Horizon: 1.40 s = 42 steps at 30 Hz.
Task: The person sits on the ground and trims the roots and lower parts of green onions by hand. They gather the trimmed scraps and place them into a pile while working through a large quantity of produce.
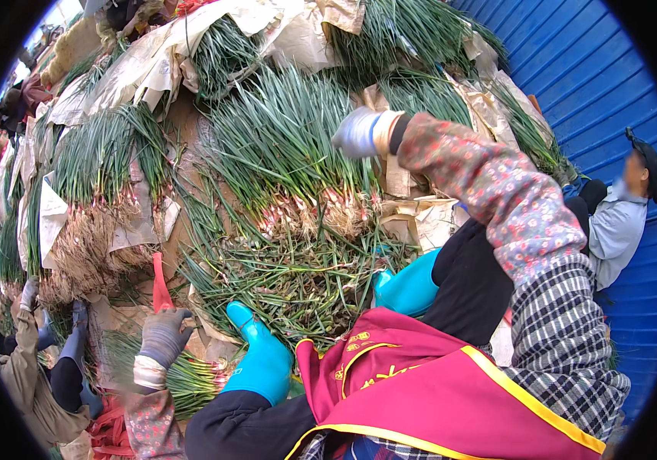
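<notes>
My left hand (pixel 164 336), in a grey knit glove, is at the lower left with a red plastic strip (pixel 160 284) rising from beside its fingers; whether it grips the strip is unclear. My right hand (pixel 357 132), in a pale glove and somewhat blurred, is raised over the right side of a row of green onions (pixel 288 138) with pinkish bulbs and roots towards me. What its fingers do cannot be made out. Loose leaves and trimmings (pixel 299 282) lie in a heap between my turquoise boots (pixel 262 351). Below my left hand lies a smaller onion bunch (pixel 190 379).
More green onions (pixel 98 155) with long roots lie at the left, among paper sheets (pixel 138 75). A co-worker's gloved hand (pixel 29 293) is at the far left. Another person (pixel 618 224) sits at the right by a blue corrugated wall (pixel 587 75). Red strips (pixel 111 428) lie at the lower left.
</notes>
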{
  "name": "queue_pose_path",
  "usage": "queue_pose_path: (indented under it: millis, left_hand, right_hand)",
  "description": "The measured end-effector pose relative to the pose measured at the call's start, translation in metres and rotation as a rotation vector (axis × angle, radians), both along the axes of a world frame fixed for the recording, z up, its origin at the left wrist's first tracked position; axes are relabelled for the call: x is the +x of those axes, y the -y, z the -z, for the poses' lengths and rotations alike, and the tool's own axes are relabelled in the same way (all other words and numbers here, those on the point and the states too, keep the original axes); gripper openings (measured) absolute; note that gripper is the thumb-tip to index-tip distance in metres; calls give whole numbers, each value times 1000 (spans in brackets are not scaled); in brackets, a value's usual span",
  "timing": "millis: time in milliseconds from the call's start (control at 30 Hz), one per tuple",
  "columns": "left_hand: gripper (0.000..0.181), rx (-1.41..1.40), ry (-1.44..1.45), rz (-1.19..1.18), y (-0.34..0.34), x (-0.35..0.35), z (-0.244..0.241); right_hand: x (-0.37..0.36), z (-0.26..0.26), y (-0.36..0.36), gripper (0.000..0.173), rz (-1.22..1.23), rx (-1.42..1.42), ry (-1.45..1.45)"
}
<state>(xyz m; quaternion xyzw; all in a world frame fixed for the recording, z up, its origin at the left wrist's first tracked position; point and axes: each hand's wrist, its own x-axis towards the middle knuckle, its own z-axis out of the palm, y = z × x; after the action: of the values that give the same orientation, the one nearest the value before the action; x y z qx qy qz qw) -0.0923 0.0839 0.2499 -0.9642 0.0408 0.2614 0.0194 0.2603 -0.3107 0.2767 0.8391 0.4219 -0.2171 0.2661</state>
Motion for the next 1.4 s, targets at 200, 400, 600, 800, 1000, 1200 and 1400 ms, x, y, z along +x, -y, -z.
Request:
queue_pose_path:
  millis: [200,400,600,800,1000,1200,1400]
  left_hand:
    - [31,-93,-18,221,84,108,-34]
    - [31,-388,31,86,218,183,77]
    - [57,-182,-166,-333,308,103,208]
    - [44,-99,-358,246,339,45,161]
    - [36,-94,-62,-28,333,115,149]
    - [17,-872,278,-661,328,189,150]
    - [40,-897,278,-955,329,236,178]
  right_hand:
    - [-4,-10,113,28,165,307,-77]
    - [-93,128,172,33,463,567,-526]
    - [-153,189,181,35,666,770,-698]
    - [-149,195,189,29,1044,1047,-740]
    - [-115,193,162,32,1053,1358,-505]
    - [-52,206,130,47,1247,1235,-219]
    - [-30,209,107,60,1300,1072,-429]
